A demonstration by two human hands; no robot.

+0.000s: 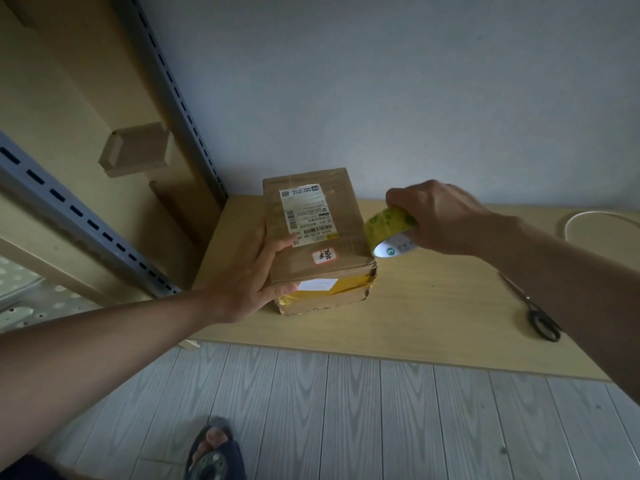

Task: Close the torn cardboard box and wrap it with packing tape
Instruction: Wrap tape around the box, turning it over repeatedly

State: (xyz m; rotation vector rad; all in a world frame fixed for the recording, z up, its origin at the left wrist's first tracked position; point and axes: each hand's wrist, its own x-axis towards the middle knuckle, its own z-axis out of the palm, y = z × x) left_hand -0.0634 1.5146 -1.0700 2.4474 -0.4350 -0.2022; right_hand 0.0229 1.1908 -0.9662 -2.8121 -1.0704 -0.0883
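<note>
Wooden shelf (433, 306) by grey wall (381, 98): left grip (252, 282) holds box (322, 216), right grip (440, 216) holds tape roll (388, 223).

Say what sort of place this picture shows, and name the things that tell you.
Probably a storeroom or home packing corner: a slotted metal shelf post, a labelled cardboard box on a low wooden board, with a roll of tape and scissors nearby.
</note>
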